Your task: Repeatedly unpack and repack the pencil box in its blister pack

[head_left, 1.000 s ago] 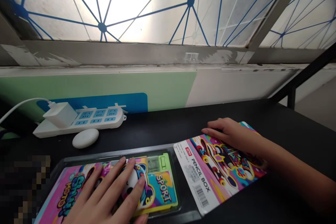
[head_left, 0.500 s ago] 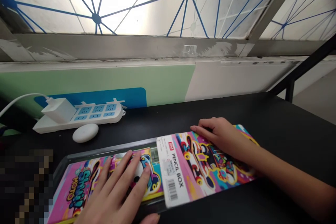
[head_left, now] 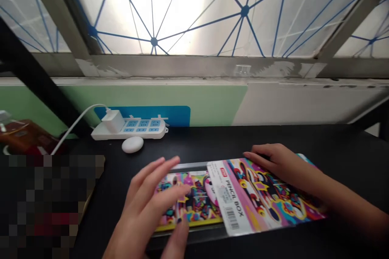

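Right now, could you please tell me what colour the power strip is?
The power strip is white with blue sockets; head view.

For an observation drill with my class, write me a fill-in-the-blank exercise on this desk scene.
1. The right hand lies on a colourful sleeve printed "PENCIL ____".
2. The left hand, fingers spread, is over the pencil box on the ____ table.
3. The oval object in front of the power strip is ____.
Missing words: BOX; black; white.
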Motion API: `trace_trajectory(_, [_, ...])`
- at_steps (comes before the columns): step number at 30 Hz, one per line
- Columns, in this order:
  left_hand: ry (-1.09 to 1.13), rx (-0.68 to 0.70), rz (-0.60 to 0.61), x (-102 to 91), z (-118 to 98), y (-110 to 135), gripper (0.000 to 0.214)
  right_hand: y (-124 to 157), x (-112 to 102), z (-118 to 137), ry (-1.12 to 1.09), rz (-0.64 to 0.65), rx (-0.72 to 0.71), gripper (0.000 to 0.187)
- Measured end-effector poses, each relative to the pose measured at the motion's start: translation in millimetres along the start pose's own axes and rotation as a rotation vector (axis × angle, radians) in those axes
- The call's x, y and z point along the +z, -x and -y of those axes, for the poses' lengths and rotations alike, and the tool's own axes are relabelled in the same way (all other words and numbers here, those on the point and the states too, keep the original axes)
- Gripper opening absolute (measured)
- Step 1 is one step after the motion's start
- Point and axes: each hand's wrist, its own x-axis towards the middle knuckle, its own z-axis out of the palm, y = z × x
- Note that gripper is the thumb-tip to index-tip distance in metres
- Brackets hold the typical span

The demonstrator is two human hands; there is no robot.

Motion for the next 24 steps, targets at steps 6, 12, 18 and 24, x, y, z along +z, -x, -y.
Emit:
trace_trajectory(6, [0.680,-0.774,-0.275,17.1,1,-23,0.047,-7,-15,-32,0.054,0.014,0.063,0.052])
trace_trajectory(12, [1.263,-1.128,-0.265,18.5,8,-28,0.057,-15,1,-13,0.058,-0.118,0.123,0.041])
trace_trajectory(18, [1.464,-1.044,-0.199,19.7,10,-18,0.062,-32,39,50,0.303,-0.267,-0.240,0.049])
trace_trajectory(24, [1.337,-1.124,-0.139,13.8,7,-24,0.058,-49,58,111,0.373,-0.201,-0.349,0.033])
